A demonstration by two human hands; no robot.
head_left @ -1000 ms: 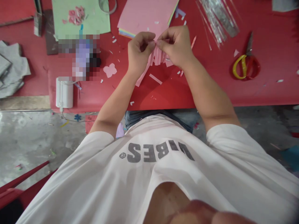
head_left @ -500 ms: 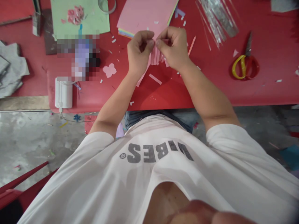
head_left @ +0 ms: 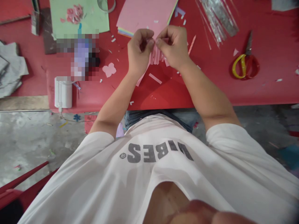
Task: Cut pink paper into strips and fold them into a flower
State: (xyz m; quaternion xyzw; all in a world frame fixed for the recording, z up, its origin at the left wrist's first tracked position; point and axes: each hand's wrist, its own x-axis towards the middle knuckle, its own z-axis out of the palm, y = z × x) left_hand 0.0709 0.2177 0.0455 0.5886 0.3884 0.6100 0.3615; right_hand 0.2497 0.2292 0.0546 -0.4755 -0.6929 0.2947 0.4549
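Note:
A fringed strip of pink paper (head_left: 155,56) hangs between my two hands, its cut ends pointing toward my body. My left hand (head_left: 140,51) pinches its upper edge between thumb and fingers. Close beside it, my right hand (head_left: 174,46) pinches the same edge, the fingertips of both hands nearly meeting. Part of the strip is hidden behind the fingers. Just beyond the hands lies a stack of coloured paper (head_left: 147,14) with pink on top. A loose pink strip (head_left: 155,78) rests on the red table nearer to me.
Scissors (head_left: 246,62) with yellow and red handles lie at right, below clear plastic sticks (head_left: 219,18). A pink flower-shaped cutout (head_left: 109,70), a white power bank (head_left: 63,93) and green paper (head_left: 93,21) with pink pieces are at left. Paper scraps dot the red table (head_left: 210,90).
Almost nothing differs. Both hands keep their pinch on the fringed paper in nearly the same place; the view has shifted very slightly.

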